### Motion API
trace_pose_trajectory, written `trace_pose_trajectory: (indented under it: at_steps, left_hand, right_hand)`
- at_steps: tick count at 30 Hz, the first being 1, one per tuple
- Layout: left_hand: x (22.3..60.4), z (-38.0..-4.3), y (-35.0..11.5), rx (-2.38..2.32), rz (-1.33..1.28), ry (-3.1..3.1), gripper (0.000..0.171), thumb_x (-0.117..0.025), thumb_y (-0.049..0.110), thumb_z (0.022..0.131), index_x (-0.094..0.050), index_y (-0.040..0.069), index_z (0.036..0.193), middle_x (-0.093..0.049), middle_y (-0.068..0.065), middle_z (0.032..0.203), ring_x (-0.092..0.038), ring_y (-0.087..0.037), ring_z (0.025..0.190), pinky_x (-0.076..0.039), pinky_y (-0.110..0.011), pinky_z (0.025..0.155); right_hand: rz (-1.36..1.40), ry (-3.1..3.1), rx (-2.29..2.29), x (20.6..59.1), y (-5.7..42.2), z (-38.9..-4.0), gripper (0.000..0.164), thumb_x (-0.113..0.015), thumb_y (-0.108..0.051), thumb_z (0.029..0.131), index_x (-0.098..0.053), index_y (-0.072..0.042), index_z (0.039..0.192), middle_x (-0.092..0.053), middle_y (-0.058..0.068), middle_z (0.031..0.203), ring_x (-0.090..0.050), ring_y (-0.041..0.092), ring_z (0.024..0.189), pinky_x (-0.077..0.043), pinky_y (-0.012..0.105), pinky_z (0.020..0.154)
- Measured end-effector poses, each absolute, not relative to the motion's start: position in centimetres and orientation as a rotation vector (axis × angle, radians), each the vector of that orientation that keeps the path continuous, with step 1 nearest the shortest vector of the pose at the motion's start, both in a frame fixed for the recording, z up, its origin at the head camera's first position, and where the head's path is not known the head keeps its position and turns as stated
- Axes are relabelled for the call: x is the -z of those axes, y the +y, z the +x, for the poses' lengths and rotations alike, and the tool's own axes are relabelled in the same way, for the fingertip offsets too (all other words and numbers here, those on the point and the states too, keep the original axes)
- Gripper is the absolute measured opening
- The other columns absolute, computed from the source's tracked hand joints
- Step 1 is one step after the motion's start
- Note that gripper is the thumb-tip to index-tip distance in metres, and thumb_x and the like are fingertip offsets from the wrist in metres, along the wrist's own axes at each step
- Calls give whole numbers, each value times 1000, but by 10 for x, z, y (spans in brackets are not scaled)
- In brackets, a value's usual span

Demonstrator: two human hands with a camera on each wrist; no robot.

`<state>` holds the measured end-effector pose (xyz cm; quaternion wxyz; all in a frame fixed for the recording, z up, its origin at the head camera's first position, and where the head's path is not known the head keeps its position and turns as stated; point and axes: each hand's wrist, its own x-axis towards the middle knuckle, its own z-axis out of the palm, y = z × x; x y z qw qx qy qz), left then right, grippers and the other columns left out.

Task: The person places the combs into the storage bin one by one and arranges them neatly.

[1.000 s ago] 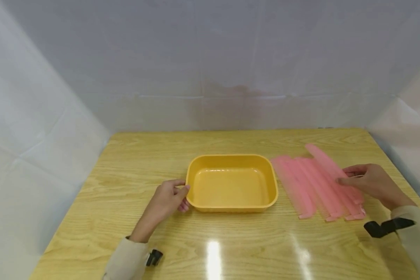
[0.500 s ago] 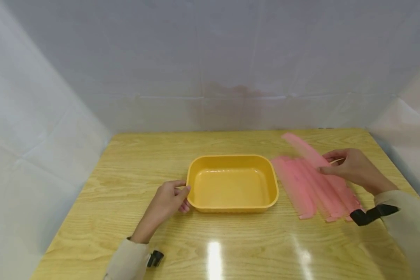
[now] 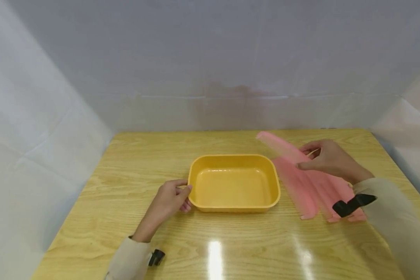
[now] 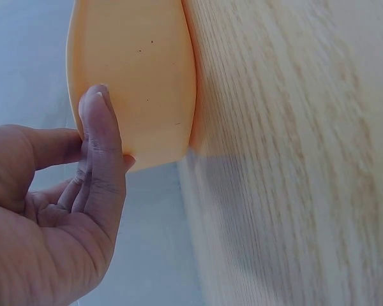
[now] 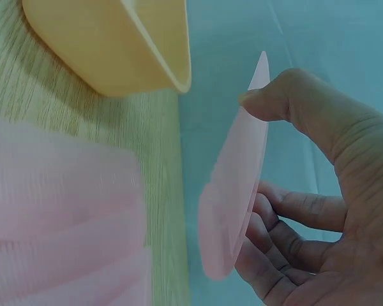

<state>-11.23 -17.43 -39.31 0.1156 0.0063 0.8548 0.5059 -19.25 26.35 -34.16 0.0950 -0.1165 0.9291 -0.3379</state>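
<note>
A yellow rectangular plastic basin point(image 3: 233, 189) sits on the wooden table in front of me. My left hand point(image 3: 167, 199) pinches its left rim; in the left wrist view the thumb and fingers point(image 4: 105, 146) are at the basin's end wall. My right hand point(image 3: 330, 158) holds a pink comb point(image 3: 281, 147), raised and tilted just right of the basin's far corner. In the right wrist view the thumb presses one side of that comb point(image 5: 233, 185) and the fingers the other. Below it several more pink combs point(image 3: 297, 190) lie side by side, partly hidden by my right hand and sleeve.
The wooden table point(image 3: 143, 155) ends at a pale sheet point(image 3: 210, 112) hanging behind it, with further sheets at both sides. The combs lie close to the basin's right end. Black straps show on both sleeves.
My right hand has moved left and slightly away from me, lifting the pink comb from the right side of the group toward the basin. The left hand and basin have barely moved.
</note>
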Motion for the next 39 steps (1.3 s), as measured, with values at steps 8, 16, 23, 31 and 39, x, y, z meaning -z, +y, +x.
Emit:
trace_pose_trajectory:
  at_steps: [8,16,23,31,39]
  left_hand:
    - [393,-112,-173,-1483,23,2499,42,-54,13,106,-51,-9,141,-70,-14,72,-69,-26,61,-62,-39,58]
    - [393,-113,-171,-1490,11,2498,41,-54,12,106,-52,-10,140,-70,-13,72,-69,-25,61,-62,-39,59]
    - [392,-113,-170,-1487,5,2501,40,-54,12,106,-52,-10,139,-69,-12,71,-68,-21,59,-63,-40,59]
    - [392,-113,-171,-1490,11,2489,41,-53,12,106,-51,-10,140,-70,-13,72,-69,-25,61,-63,-40,59]
    - [392,-112,-172,-1495,23,2489,41,-53,11,106,-50,-11,140,-69,-9,69,-69,-23,60,-62,-40,58]
  right_hand:
    - [-473,2737,1038,340,237,-201,52,-88,-32,80,-71,-2,118,-67,13,109,-61,25,90,-55,32,74]
    - [-569,2724,1027,341,210,-205,48,-89,-29,78,-73,-2,114,-70,10,104,-62,25,87,-56,36,75]
    - [-605,2696,972,344,190,-205,54,-88,-31,78,-71,-1,120,-69,13,110,-63,29,96,-57,45,83]
    - [-683,2640,974,347,170,-204,54,-86,-30,80,-70,1,122,-67,15,113,-62,27,95,-56,46,85]
    - [-758,2635,946,353,152,-205,55,-87,-30,78,-70,2,119,-68,12,106,-62,24,92,-56,43,84]
